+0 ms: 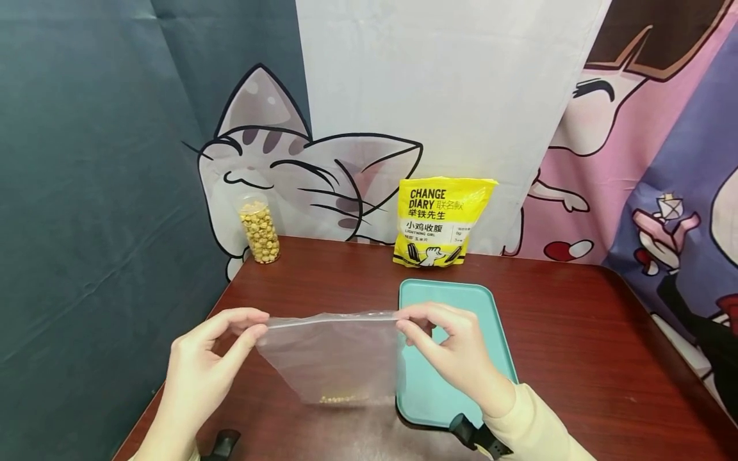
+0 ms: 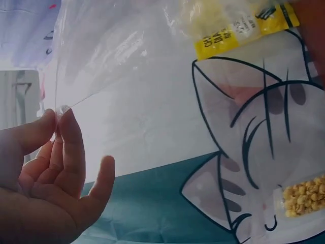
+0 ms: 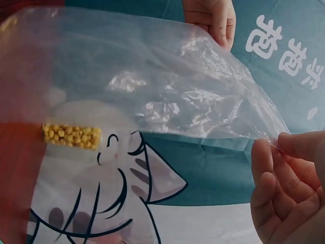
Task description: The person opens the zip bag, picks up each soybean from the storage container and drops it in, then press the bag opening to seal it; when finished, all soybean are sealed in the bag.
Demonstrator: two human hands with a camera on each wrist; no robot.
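A clear zip bag [image 1: 340, 358] hangs upright between my two hands above the table, its zip strip stretched straight across the top. Several small yellow pieces [image 1: 339, 399] lie along its bottom edge. My left hand [image 1: 202, 365] pinches the bag's top left corner between thumb and index finger. At the opposite top corner my right hand [image 1: 452, 352] pinches the film in the same way. The left wrist view shows the left fingertips [image 2: 68, 119] meeting on the plastic. In the right wrist view the bag [image 3: 152, 76] spreads out from the right thumb and finger.
A blue-green tray [image 1: 444, 291] lies on the dark red table [image 1: 576, 346], partly behind my right hand. Behind it stands a yellow printed pouch [image 1: 441, 221]. At the back left is a clear jar [image 1: 259, 230] of yellow pieces. A cartoon cloth [image 1: 369, 83] hangs behind the table.
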